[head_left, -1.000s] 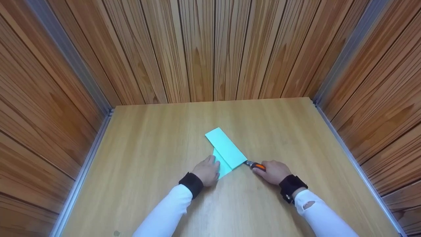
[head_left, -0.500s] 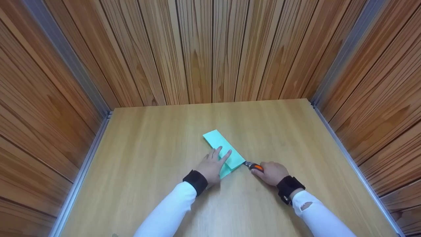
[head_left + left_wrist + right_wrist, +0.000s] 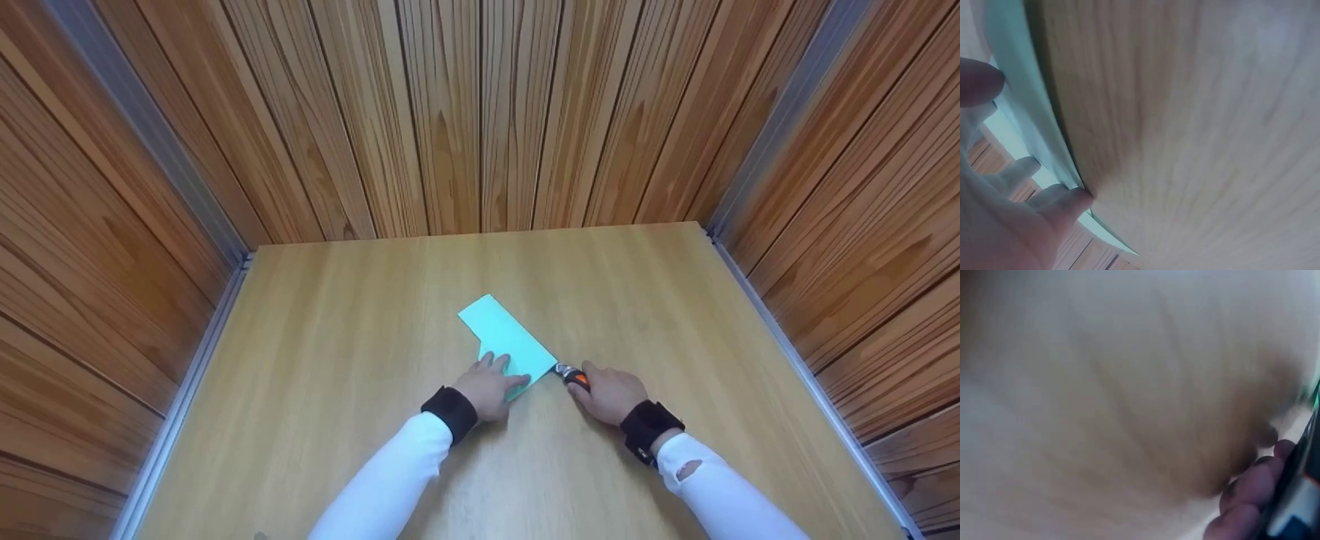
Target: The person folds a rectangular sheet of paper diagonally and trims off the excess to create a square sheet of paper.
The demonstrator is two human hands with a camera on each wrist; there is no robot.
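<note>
A folded sheet of turquoise paper (image 3: 514, 334) lies slanted on the wooden table. My left hand (image 3: 486, 386) rests on its lower left part, fingers spread and fairly straight over the paper. In the left wrist view, the fingertips (image 3: 1078, 199) touch the paper's edge, which stands a little off the table there. My right hand (image 3: 611, 394) grips a utility knife (image 3: 575, 376) with a dark and orange handle. Its metal tip points at the paper's right corner, the blade end overlapping that corner. Curled fingers (image 3: 1249, 492) wrap the knife handle in the right wrist view.
The light wooden table (image 3: 337, 330) ends at a wood-plank wall (image 3: 450, 112) behind. Plank walls with grey metal rails (image 3: 199, 375) border both sides. A small grey spot sits near the table's front left.
My left hand moved right onto the paper, then its fingers drew lower. The line between the paper's layers no longer shows. My right hand and the knife shifted slightly left.
</note>
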